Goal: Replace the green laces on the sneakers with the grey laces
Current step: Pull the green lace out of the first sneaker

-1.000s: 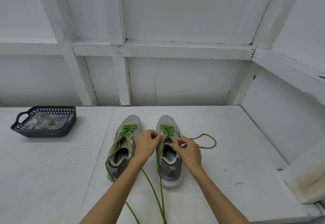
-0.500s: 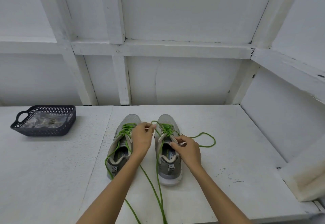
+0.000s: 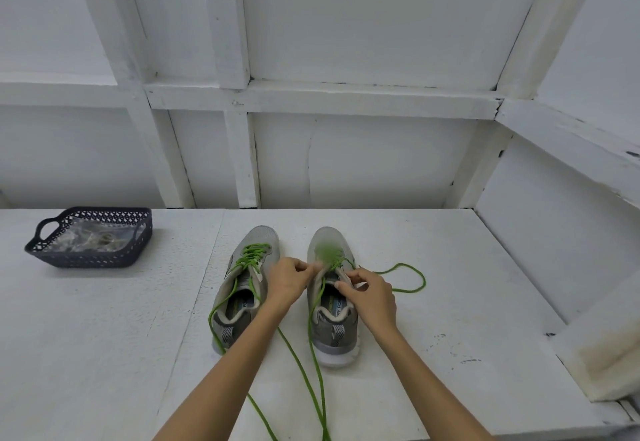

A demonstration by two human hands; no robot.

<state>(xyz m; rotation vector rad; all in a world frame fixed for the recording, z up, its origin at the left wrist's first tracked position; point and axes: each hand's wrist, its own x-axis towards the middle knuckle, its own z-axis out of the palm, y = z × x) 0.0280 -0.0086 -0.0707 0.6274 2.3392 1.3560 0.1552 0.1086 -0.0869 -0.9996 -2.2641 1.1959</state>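
Pinching with both: left hand (image 3: 289,283), fingertips curled seemingly on the green lace (image 3: 423,278) at the eyelets, blurred there; right hand (image 3: 372,296) nipping the eyelet edge of the right sneaker (image 3: 334,333), mid-way along the table (image 3: 450,302). Risk of snagging in an eyelet and, on a slipped brace, dragging or tipping it. Toe pointing away toward the wall (image 3: 363,163), heel near, long axis front-to-back, parallel to the left sneaker (image 3: 239,302) just beside.
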